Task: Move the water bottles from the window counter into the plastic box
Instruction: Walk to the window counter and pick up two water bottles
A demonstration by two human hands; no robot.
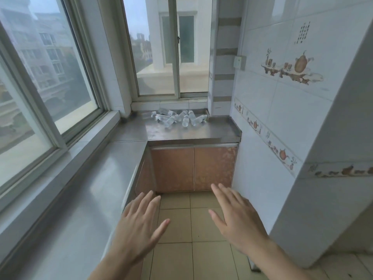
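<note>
**A:** How far along is the job?

**B:** By the look of it, barely begun. A cluster of small clear water bottles lies jumbled on the steel window counter at the far end of a narrow kitchen, right under a sliding window. Most lie on their sides, touching or overlapping one another, so I cannot give an exact count. None is in a hand, and none has left the counter.

**A:** And the plastic box?

**B:** Not in view anywhere — only tan floor tiles, two brown cabinet doors below the counter, and a white tiled wall on the right with teapot decorations. I cannot say where the bottles are meant to go.

**A:** What are the hands doing?

**B:** Both are stretched forward over the floor, palms down, well short of the bottles. The left hand has its fingers straight and slightly spread, just beside the edge of a long counter that runs along the left wall. The right hand is the same — fingers flat and spread, thumb out. Neither holds or touches anything.

**A:** So what is left?

**B:** I judge all of it: reaching the bottles, picking them up, and carrying them to the box.
</note>
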